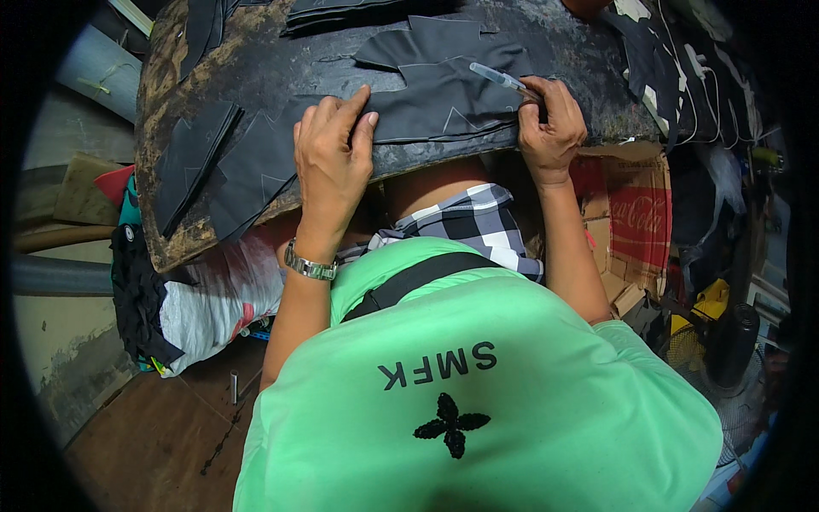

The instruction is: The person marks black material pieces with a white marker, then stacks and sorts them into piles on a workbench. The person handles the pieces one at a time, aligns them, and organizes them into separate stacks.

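While the left hand (331, 145) lies spread flat, pinning a dark fabric piece (401, 115) at the near edge of the worn, stained bench (256, 51), the right hand (550, 119) pinches a pale pen (499, 78), so this looks like mid-marking, needing steady pressure, with more floppy dark cutouts (200, 158) beyond.

fabric pieces (444, 94): dark charcoal grey, thin pale marking lines
pen (497, 78): clear barrel with pale blue tint
counter (546, 38): black, mottled brown at worn edges
shirt (478, 384): bright green, black print
shorts (469, 222): black-and-white check
watch (309, 268): silver
cardboard box (640, 218): brown, red panel
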Available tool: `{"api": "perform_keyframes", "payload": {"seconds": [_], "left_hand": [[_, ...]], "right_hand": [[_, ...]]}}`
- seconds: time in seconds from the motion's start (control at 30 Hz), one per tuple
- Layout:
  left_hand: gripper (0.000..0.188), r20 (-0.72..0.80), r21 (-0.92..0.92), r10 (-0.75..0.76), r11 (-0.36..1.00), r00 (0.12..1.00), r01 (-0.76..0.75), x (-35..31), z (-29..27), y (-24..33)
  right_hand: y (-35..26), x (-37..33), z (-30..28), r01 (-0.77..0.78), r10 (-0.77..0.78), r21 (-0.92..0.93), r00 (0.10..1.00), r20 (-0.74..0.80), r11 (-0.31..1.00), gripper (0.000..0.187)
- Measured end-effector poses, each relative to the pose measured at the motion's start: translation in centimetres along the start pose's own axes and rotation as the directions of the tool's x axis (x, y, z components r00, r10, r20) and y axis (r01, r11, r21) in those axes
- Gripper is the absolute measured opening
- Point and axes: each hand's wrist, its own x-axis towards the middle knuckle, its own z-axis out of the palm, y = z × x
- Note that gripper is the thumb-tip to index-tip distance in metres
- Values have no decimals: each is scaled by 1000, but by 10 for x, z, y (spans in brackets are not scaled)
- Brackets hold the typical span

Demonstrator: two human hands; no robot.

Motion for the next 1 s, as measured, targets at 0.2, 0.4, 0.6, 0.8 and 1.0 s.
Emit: {"api": "perform_keyframes", "payload": {"seconds": [0.2, 0.4, 0.6, 0.8, 1.0], "left_hand": [[27, 6, 2, -1, 1000, 1000, 1, 0, 0, 0], [28, 0, 4, -2, 1000, 1000, 2, 0, 0, -1], [26, -29, 16, 28, 999, 999, -28, 0, 2, -3], [27, -32, 31, 14, 999, 999, -13, -2, 1, -2], [27, -31, 0, 22, 1000, 999, -22, -3, 2, -3]], "right_hand": [[1, 0, 0, 12, -12, 7, 1000, -7, 1000, 21], [2, 0, 1, 21, -21, 16, 1000, -15, 1000, 21], [1, 0, 0, 2, -2, 25, 1000, 4, 1000, 22], [4, -3, -1, -25, 23, 36, 999, 43, 999, 24], [4, -6, -1, -33, 31, 37, 998, 56, 999, 26]]}}
